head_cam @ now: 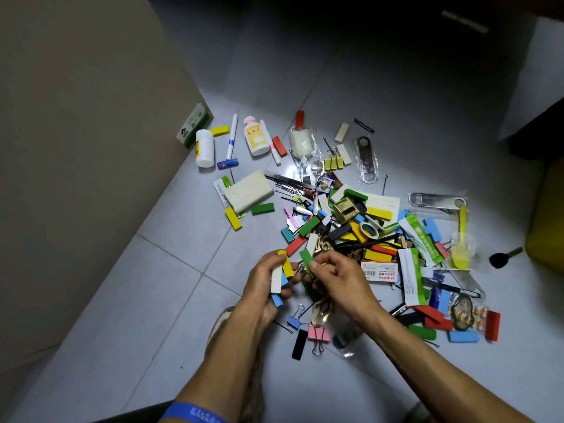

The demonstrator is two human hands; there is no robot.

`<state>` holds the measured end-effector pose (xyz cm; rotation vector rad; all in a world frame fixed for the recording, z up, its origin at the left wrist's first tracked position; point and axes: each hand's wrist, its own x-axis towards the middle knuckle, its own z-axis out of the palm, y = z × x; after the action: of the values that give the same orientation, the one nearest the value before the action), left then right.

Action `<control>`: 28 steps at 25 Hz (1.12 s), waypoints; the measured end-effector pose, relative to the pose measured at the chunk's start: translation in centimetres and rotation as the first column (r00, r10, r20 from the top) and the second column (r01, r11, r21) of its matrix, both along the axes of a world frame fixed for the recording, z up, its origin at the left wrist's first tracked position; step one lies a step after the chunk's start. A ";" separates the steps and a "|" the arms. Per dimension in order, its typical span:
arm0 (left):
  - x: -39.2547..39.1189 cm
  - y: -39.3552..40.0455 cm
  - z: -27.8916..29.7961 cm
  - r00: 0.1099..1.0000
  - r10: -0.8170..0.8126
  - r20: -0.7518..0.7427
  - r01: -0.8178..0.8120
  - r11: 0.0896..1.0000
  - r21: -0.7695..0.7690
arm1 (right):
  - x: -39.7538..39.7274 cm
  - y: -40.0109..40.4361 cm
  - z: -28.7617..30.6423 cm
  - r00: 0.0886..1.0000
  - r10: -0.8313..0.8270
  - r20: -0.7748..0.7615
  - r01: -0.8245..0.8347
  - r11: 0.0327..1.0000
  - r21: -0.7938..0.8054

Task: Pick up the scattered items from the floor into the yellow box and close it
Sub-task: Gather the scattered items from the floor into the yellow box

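Note:
A pile of scattered items (360, 227) covers the tiled floor: coloured wooden blocks, binder clips, packets, hairpins, bottle openers. My left hand (268, 285) grips a small stack of blocks (279, 277): white, yellow and blue. My right hand (338, 279) pinches a green block (306, 260) between thumb and fingers, close beside the left hand's stack. A yellow object (547, 221), possibly the yellow box, shows only partly at the right edge.
Two white bottles (205, 148) (255, 136), a marker (232, 137), a battery (227, 163) and a white eraser block (248, 190) lie near a beige wall (76, 132) on the left. A pink binder clip (319, 334) and a black block (299, 344) lie under my wrists.

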<state>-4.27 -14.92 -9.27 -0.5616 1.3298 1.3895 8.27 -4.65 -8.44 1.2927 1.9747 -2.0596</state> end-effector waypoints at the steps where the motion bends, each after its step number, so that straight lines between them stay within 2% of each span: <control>1: 0.4 0.2 0.1 0.999 -0.046 -0.025 0.046 0.999 0.011 | -0.4 -0.3 0.2 0.998 0.067 0.016 -0.068 0.996 0.063; 4: 1.0 0.3 0.0 0.979 -0.157 -0.128 0.152 0.987 -0.047 | -1.2 -0.7 0.3 0.954 0.285 0.093 -0.298 0.864 0.406; 7: 0.7 -0.3 -0.3 0.975 -0.118 -0.187 0.093 0.986 -0.138 | -0.5 -0.5 -0.7 0.966 0.255 0.040 -0.246 0.863 0.441; 8: 0.5 -0.4 -0.4 0.973 -0.095 -0.211 0.063 0.986 -0.155 | -0.1 -0.5 -1.2 0.961 0.257 0.099 -0.272 0.832 0.484; 9: 0.4 -0.3 -0.4 0.966 -0.085 -0.243 0.043 0.984 -0.173 | 0.3 -0.6 -1.8 0.934 0.288 0.210 -0.356 0.757 0.548; 11: 0.2 0.2 -0.3 0.934 -0.110 -0.339 0.026 0.969 -0.244 | 0.8 -1.3 -2.9 0.833 0.363 0.418 -0.553 0.590 0.589; 13: -0.2 1.0 -0.6 0.880 -0.176 -0.442 0.034 0.950 -0.311 | 0.6 -1.9 -3.3 0.780 0.394 0.486 -0.625 0.530 0.573; 15: -0.8 1.9 -1.0 0.758 -0.337 -0.558 0.106 0.908 -0.404 | 0.3 -1.6 -3.0 0.822 0.349 0.449 -0.563 0.617 0.550; 17: -1.2 2.7 -1.6 0.503 -0.589 -0.632 0.227 0.796 -0.561 | -0.1 -0.1 -2.2 0.888 0.255 0.383 -0.433 0.746 0.506; 18: -1.2 2.9 -2.0 0.361 -0.686 -0.632 0.282 0.726 -0.627 | -0.6 0.9 -1.9 0.911 0.225 0.345 -0.384 0.768 0.513; 19: -1.1 3.2 -2.3 0.247 -0.742 -0.623 0.329 0.669 -0.667 | -1.2 2.0 -1.6 0.925 0.225 0.306 -0.366 0.744 0.560; 20: -0.9 3.5 -2.6 0.173 -0.765 -0.620 0.357 0.636 -0.685 | -2.0 3.1 -1.4 0.924 0.255 0.283 -0.380 0.681 0.626; 22: -0.7 3.8 -2.9 0.114 -0.762 -0.637 0.356 0.630 -0.690 | -3.9 4.9 -1.2 0.877 0.352 0.325 -0.471 0.502 0.726; 24: -0.6 4.0 -2.8 0.139 -0.756 -0.640 0.336 0.644 -0.687 | -5.6 6.2 -1.2 0.773 0.417 0.477 -0.617 0.324 0.717; 25: -0.6 4.0 -2.8 0.202 -0.752 -0.628 0.322 0.656 -0.682 | -6.1 6.5 -1.4 0.724 0.423 0.544 -0.673 0.261 0.692; 27: -1.1 3.5 -2.7 0.413 -0.684 -0.601 0.278 0.724 -0.632 | -6.4 6.6 -1.7 0.688 0.410 0.599 -0.713 0.227 0.663; 28: -1.2 3.0 -2.6 0.529 -0.612 -0.588 0.247 0.774 -0.584 | -6.1 6.4 -1.8 0.709 0.393 0.586 -0.698 0.268 0.664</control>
<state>-5.51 -11.89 -11.84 0.1704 2.3246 0.8715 2.14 1.73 -10.26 0.6004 2.7969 -0.3988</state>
